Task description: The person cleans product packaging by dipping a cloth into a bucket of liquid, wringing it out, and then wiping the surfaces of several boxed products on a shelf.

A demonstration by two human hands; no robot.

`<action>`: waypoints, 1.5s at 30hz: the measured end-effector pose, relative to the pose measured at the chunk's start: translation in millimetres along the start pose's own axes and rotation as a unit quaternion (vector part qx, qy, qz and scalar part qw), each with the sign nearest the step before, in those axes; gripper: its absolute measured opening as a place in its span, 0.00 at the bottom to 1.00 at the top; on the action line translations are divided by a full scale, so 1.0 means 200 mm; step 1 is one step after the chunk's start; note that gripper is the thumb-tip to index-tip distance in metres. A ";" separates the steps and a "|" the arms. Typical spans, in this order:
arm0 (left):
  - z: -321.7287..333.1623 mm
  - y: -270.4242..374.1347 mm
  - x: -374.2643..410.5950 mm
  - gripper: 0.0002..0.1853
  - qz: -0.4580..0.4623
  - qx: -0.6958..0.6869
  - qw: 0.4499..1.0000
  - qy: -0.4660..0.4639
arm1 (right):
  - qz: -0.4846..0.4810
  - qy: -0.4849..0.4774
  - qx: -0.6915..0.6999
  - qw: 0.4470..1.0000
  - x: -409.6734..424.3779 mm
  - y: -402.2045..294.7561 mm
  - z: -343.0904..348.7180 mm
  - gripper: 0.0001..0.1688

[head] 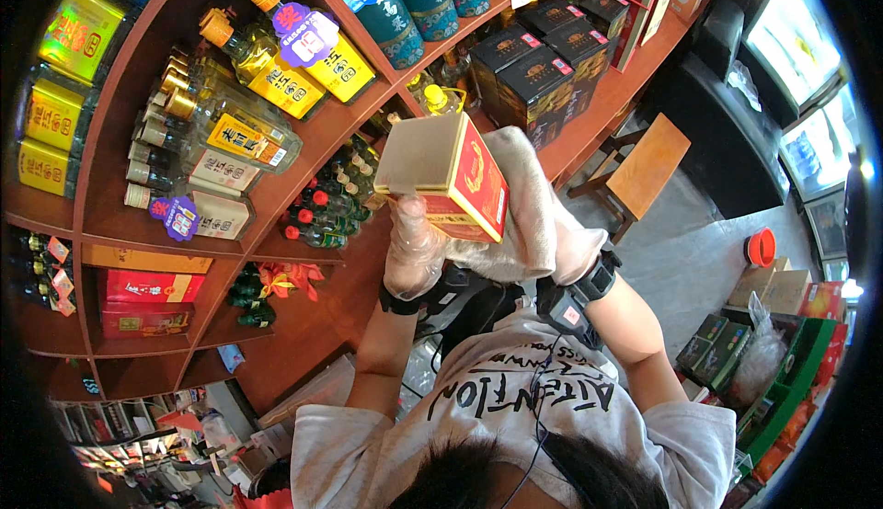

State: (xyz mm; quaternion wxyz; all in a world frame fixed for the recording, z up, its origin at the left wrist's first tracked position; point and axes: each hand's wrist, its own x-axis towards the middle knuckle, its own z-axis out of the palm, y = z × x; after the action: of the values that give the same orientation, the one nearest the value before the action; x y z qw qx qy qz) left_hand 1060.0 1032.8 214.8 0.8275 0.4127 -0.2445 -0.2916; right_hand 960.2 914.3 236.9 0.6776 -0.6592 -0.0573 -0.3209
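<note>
A red and gold cardboard box (479,181) with a pale plain face is held tilted before my chest. My left hand (415,247), in a clear plastic glove, grips its near lower edge with the thumb on the pale face. My right hand (578,243), also gloved in clear plastic, holds a cream towel (521,198) against the box's right side and underside. The towel covers most of the right fingers. Both wrists carry black straps with small devices.
Wooden shelves (303,181) with liquor bottles (252,140) stand left and ahead. Black boxes (545,61) and teal canisters (393,33) are on the shelving beyond the held box. A wooden stool (648,164), a red bucket (761,247) and a green crate (793,378) are at right.
</note>
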 end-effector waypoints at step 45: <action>0.11 -0.16 0.06 0.40 0.086 0.222 0.970 0.051 | 0.105 0.219 -0.033 0.969 -0.08 0.36 0.00 0.29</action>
State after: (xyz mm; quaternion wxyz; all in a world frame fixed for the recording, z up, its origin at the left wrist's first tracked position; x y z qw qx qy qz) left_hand 1045.3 996.7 202.2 0.7489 0.5777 -0.2951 -0.1359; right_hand 985.0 914.3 167.7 0.6813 -0.5972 0.1727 -0.3866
